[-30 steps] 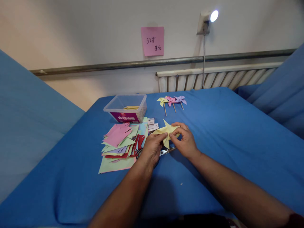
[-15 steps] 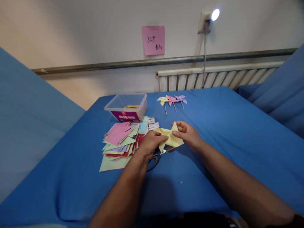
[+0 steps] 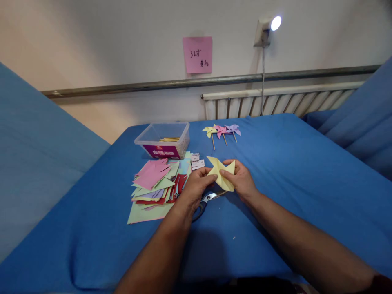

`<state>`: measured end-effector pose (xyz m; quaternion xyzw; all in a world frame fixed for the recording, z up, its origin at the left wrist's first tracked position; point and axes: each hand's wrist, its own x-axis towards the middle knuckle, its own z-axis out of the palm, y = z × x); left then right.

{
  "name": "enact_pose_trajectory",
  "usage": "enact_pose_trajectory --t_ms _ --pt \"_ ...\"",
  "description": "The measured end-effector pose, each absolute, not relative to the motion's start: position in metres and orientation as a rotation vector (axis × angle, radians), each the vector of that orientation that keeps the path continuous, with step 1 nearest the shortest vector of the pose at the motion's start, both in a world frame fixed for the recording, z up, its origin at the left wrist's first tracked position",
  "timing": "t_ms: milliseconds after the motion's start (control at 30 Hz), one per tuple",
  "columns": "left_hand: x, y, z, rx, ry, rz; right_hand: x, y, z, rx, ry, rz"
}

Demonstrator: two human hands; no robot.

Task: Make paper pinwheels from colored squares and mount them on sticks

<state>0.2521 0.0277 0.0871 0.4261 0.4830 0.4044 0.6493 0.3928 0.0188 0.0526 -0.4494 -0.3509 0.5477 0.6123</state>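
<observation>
A yellow paper pinwheel (image 3: 224,184) with folded points is held between both hands above the table. My left hand (image 3: 197,183) pinches its left side, thumb near the middle. On the right side my right hand (image 3: 241,179) grips it, the thumb pressed toward the centre and the other fingers partly hidden behind the paper. Below the paper lie scissors (image 3: 209,197) with dark handles, one of them partly covered by my left wrist. A stack of coloured paper (image 3: 153,179) in pink, green, purple and red is just left of my left hand.
Behind the paper stack stands a clear plastic box (image 3: 162,152) containing thin sticks (image 3: 170,139). Three finished pinwheels, yellow (image 3: 209,131), pink (image 3: 221,131) and purple (image 3: 233,129), lie at the back. Small white printed packets (image 3: 198,164) rest near the box. Blue cloth (image 3: 290,171) covers the table.
The yellow paper has been turned in my hands, and its points now face differently. My left hand has shifted slightly, showing more of the scissors' metal. My right hand is a little lower.
</observation>
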Motion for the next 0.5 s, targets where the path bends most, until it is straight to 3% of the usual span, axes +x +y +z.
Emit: enact_pose_trajectory --t_ms 500 --pt "0.268 0.02 0.074 0.69 1.03 1.056 0.378 0.012 0.049 -0.989 -0.661 1.2"
